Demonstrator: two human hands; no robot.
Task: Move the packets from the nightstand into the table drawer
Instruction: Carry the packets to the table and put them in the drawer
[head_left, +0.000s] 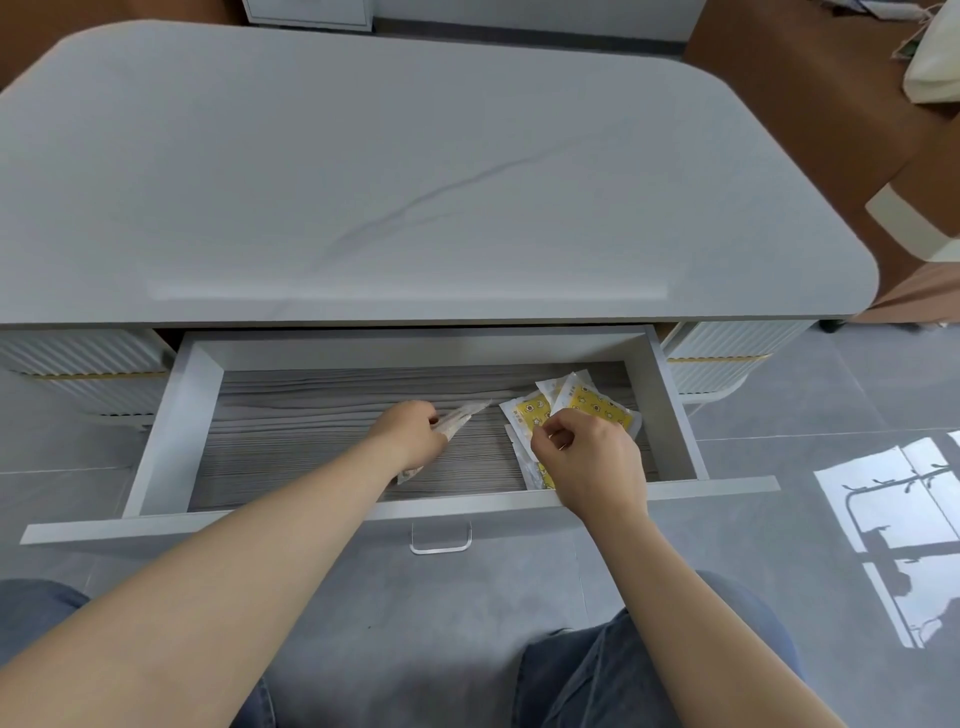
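The grey table's drawer (171, 415) is pulled out toward me, showing its wood-grain bottom. My left hand (408, 436) is inside it at the middle, shut on a pale translucent packet (462, 415) seen edge-on. At the drawer's right end lie several white packets with yellow prints (592, 402), fanned and overlapping. My right hand (587, 460) rests over them, its fingertips pinching the edge of one yellow packet (527, 415). The nightstand is not in view.
The grey marbled tabletop (415, 171) stretches above the drawer. A clear handle (440, 540) hangs from the drawer front. My knees in jeans (623, 670) are below. Brown furniture and a cream pillow (935, 57) stand at the right, and the floor is grey tile.
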